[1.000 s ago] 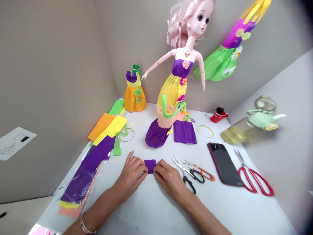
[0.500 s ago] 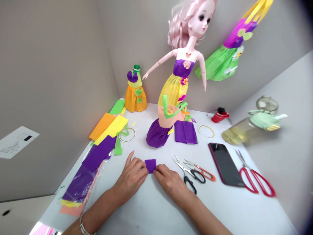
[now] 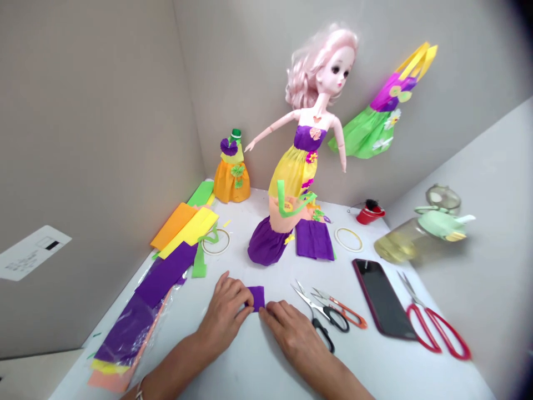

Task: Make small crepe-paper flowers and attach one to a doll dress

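Observation:
A small purple square of crepe paper (image 3: 259, 298) lies on the white table in front of me. My left hand (image 3: 225, 309) is closed on its left edge, thumb and fingers pinching it, the index finger lifted a little. At the lower right corner, the fingertips of my right hand (image 3: 292, 329) are pressed together on the paper. Just beyond stands a purple and peach paper dress (image 3: 267, 244) with a light green strap. Black-handled scissors (image 3: 320, 314) lie to the right of my right hand.
A doll (image 3: 317, 119) in a purple and yellow dress stands behind. Coloured paper sheets (image 3: 166, 272) lie along the left. To the right are orange snips (image 3: 348, 312), a phone (image 3: 383, 300), red-handled scissors (image 3: 435, 325), a bottle (image 3: 410, 239), a tape roll (image 3: 348, 239) and a red bucket (image 3: 370, 214).
The whole scene sits lower as the head view tilts up. My left hand now covers more of the square's left side; both hands remain at the paper.

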Demonstrator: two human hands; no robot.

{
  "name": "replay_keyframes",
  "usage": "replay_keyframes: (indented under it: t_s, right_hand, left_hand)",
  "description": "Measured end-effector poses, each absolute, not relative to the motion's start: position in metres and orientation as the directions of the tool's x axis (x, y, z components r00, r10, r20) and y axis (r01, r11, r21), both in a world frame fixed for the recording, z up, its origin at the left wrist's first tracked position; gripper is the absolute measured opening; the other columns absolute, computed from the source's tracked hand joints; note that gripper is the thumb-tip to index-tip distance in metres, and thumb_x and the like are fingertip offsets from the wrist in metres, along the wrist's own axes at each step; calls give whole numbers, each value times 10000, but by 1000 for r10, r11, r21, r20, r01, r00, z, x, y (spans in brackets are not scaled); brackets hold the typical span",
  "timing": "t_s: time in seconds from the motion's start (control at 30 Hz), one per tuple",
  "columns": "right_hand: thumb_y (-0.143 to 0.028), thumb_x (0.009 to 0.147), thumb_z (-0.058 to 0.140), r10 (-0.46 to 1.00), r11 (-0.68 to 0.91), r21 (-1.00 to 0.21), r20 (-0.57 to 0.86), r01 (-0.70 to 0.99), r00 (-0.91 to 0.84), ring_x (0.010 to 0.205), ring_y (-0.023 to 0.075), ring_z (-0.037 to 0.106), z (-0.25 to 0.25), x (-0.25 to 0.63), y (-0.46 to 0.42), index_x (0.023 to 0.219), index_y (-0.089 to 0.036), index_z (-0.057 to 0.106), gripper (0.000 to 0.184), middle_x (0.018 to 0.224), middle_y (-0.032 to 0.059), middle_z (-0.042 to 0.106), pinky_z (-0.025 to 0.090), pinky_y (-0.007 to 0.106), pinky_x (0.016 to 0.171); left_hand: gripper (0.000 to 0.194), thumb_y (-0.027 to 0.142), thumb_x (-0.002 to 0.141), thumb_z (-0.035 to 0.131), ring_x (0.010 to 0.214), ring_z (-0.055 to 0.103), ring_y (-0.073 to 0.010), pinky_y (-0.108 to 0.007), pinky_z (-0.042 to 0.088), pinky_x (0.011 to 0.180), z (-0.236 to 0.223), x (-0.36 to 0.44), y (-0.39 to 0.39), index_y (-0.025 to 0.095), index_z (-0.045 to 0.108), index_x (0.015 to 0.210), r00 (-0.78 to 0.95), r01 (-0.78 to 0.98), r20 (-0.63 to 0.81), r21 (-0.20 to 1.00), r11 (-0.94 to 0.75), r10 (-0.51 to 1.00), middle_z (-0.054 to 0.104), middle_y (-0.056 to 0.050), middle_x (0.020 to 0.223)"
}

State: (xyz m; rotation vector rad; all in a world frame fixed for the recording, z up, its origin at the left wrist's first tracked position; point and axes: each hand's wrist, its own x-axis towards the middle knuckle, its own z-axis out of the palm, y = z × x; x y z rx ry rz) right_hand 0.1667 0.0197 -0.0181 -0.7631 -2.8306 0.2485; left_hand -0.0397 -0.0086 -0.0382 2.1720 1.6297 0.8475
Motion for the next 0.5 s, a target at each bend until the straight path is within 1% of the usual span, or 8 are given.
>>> replay_keyframes:
  t_s: [0.07, 0.1, 0.13, 0.2, 0.3, 0.37, 0.43, 0.5]
  right_hand:
    - [-66, 932, 468, 531, 834, -267, 147, 484, -834, 767, 193, 598, -4, 171, 27, 996, -193, 615, 205, 886, 59, 640, 504, 296, 672]
    - [-90, 941, 474, 541, 826, -295, 180, 480, -821, 713, 178, 595, 8, 174, 34, 933, -198, 620, 182, 824, 43, 635, 491, 282, 639]
    - [-119, 954, 475, 574, 803, -339, 217, 491, -789, 686, 166, 593, 24, 179, 41, 916, -199, 621, 171, 776, 32, 625, 481, 271, 623]
    - [-182, 962, 503, 648, 753, -435, 363, 493, -670, 705, 158, 595, 63, 189, 60, 914, -197, 618, 125, 770, 30, 624, 477, 270, 651]
    - [-273, 946, 560, 751, 661, -507, 448, 554, -485, 699, 154, 582, 128, 197, 93, 821, -218, 630, 154, 787, 19, 630, 463, 280, 658]
    - [-347, 918, 601, 781, 624, -543, 412, 562, -470, 688, 156, 580, 164, 195, 114, 775, -223, 655, 197, 789, 16, 638, 462, 282, 633]
    - [-399, 903, 608, 791, 610, -558, 393, 563, -469, 702, 162, 594, 189, 188, 133, 816, -223, 694, 215, 835, 27, 657, 468, 284, 616]
    - [-423, 885, 624, 780, 622, -544, 364, 563, -510, 739, 170, 614, 204, 179, 146, 892, -221, 712, 220, 903, 40, 670, 493, 292, 641]
  left_hand:
    - [161, 66, 872, 538, 858, 530, -160, -553, 269, 1118, -40, -40, -9, 221, 551, 831, 205, 752, 270, 572, -328, 941, 557, 28, 826]
    - [171, 57, 870, 532, 856, 531, -158, -556, 261, 1122, -40, -40, -9, 221, 549, 827, 208, 750, 264, 576, -327, 942, 557, 30, 823]
    - [180, 47, 865, 528, 855, 532, -156, -560, 252, 1126, -41, -40, -9, 221, 544, 821, 206, 750, 257, 578, -321, 944, 557, 32, 820]
    - [198, 23, 849, 523, 857, 536, -154, -567, 240, 1132, -40, -39, -8, 218, 533, 816, 193, 756, 246, 579, -304, 950, 559, 32, 820]
    - [222, -6, 823, 520, 854, 542, -153, -576, 243, 1130, -40, -39, -8, 215, 524, 813, 189, 760, 233, 580, -292, 954, 560, 33, 819]
    - [223, -7, 820, 518, 846, 544, -152, -585, 243, 1126, -40, -39, -9, 216, 522, 815, 194, 759, 226, 582, -292, 955, 562, 34, 820]
    - [221, -1, 826, 511, 850, 548, -152, -593, 234, 1128, -41, -39, -9, 220, 523, 822, 197, 755, 222, 587, -292, 955, 565, 34, 825]
    - [221, 1, 823, 515, 853, 552, -154, -596, 230, 1129, -42, -40, -9, 222, 524, 823, 195, 752, 226, 590, -293, 955, 568, 34, 829]
